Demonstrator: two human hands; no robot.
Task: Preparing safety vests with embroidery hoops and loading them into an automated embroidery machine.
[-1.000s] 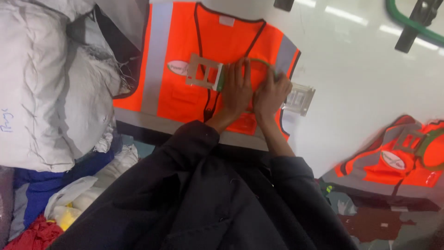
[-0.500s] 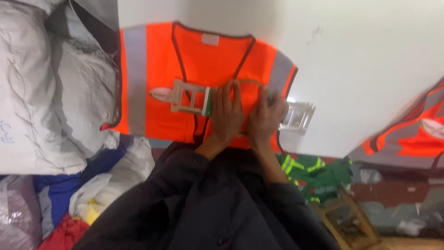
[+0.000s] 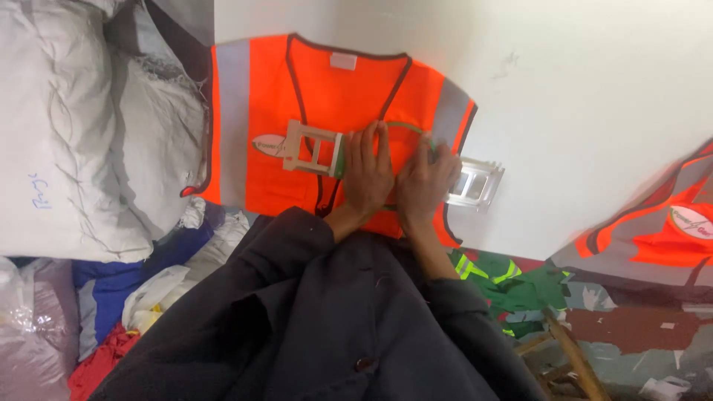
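Near edge: dark jacket sleeves (image 3: pixel 297 319) fill the bottom of the view and hide whatever sits directly below the wrists.

Left hand (image 3: pixel 369 172) lies flat, palm down, fingers together, pressing on the middle of the orange vest (image 3: pixel 297 96). Its fingertips touch the right end of a pale plastic frame (image 3: pixel 312 146); can't tell if anything is pinched under the palm.

Right hand (image 3: pixel 425 180) is just beside it, fingers curled down on the vest's right side. A thin green cord (image 3: pixel 405 126) arcs from above the left hand's fingers to the right hand; whether the right hand grips it is hidden by the knuckles.

A second pale frame (image 3: pixel 475 184) pokes out from behind the right hand, its left part covered, lying partly off the vest on the white surface (image 3: pixel 594 89).

The vest lies spread flat on that surface, collar away from the person, grey reflective bands on both sides; the bottom hem is hidden by the arms.

Left: white stuffed sacks (image 3: pixel 67 134), cut by the edge of the view. Below them, a mixed cloth pile (image 3: pixel 134 297). Far right: another orange vest (image 3: pixel 668 230), cropped.
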